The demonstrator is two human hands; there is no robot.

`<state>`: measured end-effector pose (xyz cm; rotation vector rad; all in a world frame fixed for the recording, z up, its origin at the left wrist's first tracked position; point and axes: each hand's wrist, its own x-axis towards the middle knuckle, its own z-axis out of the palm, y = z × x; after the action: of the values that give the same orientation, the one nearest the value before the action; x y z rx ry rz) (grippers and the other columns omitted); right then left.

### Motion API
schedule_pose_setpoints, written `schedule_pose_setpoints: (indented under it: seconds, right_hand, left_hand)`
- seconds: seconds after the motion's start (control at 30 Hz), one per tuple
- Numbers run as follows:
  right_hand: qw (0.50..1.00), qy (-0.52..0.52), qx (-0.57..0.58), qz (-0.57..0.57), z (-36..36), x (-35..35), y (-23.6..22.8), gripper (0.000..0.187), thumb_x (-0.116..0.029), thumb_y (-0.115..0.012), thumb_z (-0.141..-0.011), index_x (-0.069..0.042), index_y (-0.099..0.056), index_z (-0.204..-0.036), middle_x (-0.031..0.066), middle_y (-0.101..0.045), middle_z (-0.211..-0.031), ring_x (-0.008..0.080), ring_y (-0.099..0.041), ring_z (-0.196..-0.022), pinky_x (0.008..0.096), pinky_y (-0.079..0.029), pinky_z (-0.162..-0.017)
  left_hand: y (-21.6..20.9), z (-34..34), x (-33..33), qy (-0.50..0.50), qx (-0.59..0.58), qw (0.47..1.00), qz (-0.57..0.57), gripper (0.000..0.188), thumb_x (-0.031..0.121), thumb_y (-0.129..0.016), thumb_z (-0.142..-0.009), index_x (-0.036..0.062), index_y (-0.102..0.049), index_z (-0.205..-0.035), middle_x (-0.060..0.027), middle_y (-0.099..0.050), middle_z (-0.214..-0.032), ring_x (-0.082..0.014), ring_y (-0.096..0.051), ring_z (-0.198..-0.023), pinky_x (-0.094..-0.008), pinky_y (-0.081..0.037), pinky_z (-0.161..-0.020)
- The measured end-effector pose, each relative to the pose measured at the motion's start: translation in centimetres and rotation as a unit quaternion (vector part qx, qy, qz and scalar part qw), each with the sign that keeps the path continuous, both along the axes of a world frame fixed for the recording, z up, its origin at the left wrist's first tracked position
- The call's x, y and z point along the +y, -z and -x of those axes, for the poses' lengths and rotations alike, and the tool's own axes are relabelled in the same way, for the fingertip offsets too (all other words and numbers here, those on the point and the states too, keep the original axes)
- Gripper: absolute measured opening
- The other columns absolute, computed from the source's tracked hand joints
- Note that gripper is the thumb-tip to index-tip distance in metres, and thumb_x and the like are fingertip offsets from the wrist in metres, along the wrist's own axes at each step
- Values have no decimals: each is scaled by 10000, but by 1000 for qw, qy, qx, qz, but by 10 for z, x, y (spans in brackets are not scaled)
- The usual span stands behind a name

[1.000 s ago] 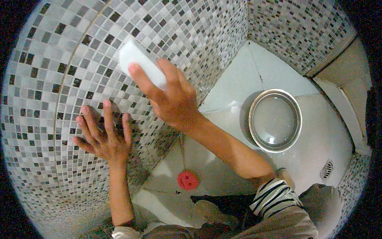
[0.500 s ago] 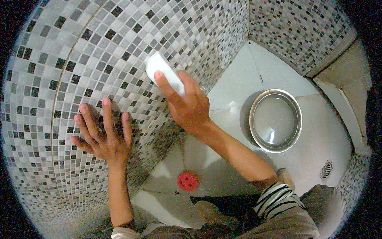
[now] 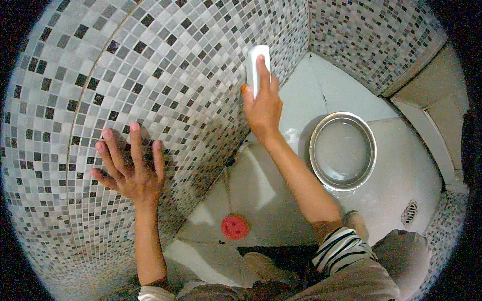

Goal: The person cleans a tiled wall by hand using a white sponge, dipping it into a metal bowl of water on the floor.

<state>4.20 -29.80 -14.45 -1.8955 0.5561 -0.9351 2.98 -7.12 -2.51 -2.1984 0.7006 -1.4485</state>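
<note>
My right hand (image 3: 264, 108) grips a white sponge-like block (image 3: 258, 62) and holds it against the mosaic-tiled wall (image 3: 201, 65). The block's wall-facing side is hidden, so I cannot tell whether it has bristles. Its long side runs roughly up the picture, with one finger stretched along it. My left hand (image 3: 134, 170) rests with spread fingers on the same wall, further left and lower, holding nothing.
A round metal basin (image 3: 312, 165) with cloudy water stands on the pale floor at right. A round red sponge-like piece (image 3: 235, 227) lies on the floor between my arms. A drain grate (image 3: 409, 212) is at far right. My shoe (image 3: 355, 224) is near the basin.
My right hand has moved right and slightly up along the wall with the white block, which has turned more upright. My left hand has stayed in place.
</note>
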Motion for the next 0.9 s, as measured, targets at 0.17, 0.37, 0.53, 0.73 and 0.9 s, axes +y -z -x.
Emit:
schedule_pose_setpoints:
  seconds: [0.17,0.37,0.53,0.73,0.9]
  right_hand:
    - [990,-112,80,20,55,88,11,717,-122,-606,-793,-202,-268,-1420,242,-475,-1104,426,-556,-903,486,-499,-695]
    - [995,-69,-10,-75,18,25,-1,717,-106,-605,-798,-148,-250,-1420,248,-445,-1217,436,-537,-971,486,-480,-783]
    - [978,-151,139,-45,50,87,-6,717,-95,-604,-794,-109,-249,-1417,257,-467,-1172,432,-509,-1006,488,-453,-820]
    - [993,-73,35,-89,20,21,-6,733,-120,-623,-789,-104,-249,-1419,218,-451,-1268,383,-502,-1069,471,-426,-882]
    - [987,-78,113,-87,16,20,-13,721,-150,-622,-785,-124,-266,-1411,223,-484,-1178,422,-538,-966,473,-456,-824]
  left_hand:
    - [1,1,1,-1,-1,1000,-1,446,464,-545,-853,248,-548,-1242,-112,-386,-1409,-270,-285,-1337,-474,-21,-1118]
    - [-1,4,-4,-1,13,1000,7,444,453,-544,-857,248,-541,-1251,-109,-393,-1404,-268,-292,-1334,-468,-30,-1120]
    - [-3,2,1,0,-6,1000,-10,443,446,-539,-860,249,-538,-1257,-105,-392,-1406,-266,-303,-1329,-464,-38,-1120]
    - [1,4,-1,12,12,1000,3,432,424,-534,-869,242,-535,-1261,-109,-379,-1415,-265,-293,-1334,-458,-44,-1120]
    - [1,2,-3,5,-3,1000,-7,437,433,-543,-861,241,-542,-1254,-99,-378,-1416,-262,-291,-1334,-462,-48,-1119]
